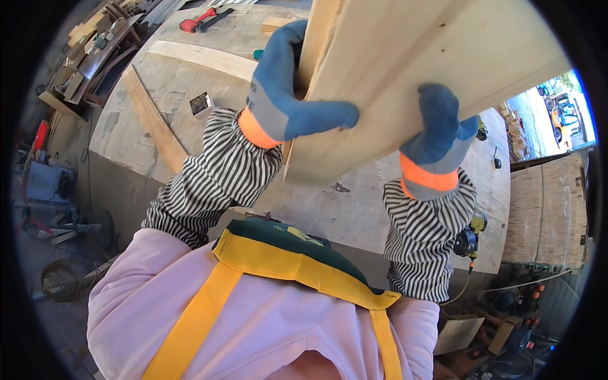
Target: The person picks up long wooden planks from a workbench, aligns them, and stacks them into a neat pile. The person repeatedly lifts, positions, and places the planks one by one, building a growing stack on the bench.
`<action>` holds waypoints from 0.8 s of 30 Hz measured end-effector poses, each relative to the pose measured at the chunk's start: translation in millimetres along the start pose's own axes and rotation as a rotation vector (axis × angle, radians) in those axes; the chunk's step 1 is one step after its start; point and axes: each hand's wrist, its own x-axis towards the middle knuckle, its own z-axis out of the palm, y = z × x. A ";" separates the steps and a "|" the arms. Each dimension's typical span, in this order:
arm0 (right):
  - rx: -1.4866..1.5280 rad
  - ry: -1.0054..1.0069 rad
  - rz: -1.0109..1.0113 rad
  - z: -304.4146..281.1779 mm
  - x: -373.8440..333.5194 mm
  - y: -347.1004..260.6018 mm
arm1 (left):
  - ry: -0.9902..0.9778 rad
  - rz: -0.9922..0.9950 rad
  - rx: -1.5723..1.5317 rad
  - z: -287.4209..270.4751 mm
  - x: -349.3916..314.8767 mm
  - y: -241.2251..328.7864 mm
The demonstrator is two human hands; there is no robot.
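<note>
A wide pale wooden board [392,57] is raised over the workbench, tilted, its far part running out of the top of the view. My left hand [285,95], in a blue and grey work glove with an orange cuff, grips the board's left edge, thumb lying across the face. At the lower right edge my right hand [440,130], gloved alike, holds the board with its thumb on the face; its other fingers are mostly hidden behind the wood. Along the left edge, a second wooden piece [316,44] shows beside the board.
On the workbench [253,38] lie a red power tool [199,22], two loose wooden strips [202,57] and a small open box [201,104]. A yellow-green and black tool [470,234] with a hose sits by the right edge. Stacked wood [544,215] stands at the right.
</note>
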 end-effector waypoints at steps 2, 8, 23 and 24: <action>0.043 0.010 0.090 4.2 -9.0 -8.2 | -0.020 -0.038 0.006 -6.2 -9.5 -4.3; 0.149 -0.035 0.331 26.7 -25.9 -46.1 | -0.037 -0.104 -0.039 -27.3 -33.0 -13.5; 0.502 -0.039 0.411 46.4 -58.5 -76.7 | -0.107 -0.129 0.041 -49.7 -85.4 -19.9; 0.500 -0.032 0.405 44.9 -57.6 -76.7 | -0.092 -0.156 0.004 -47.8 -84.2 -12.8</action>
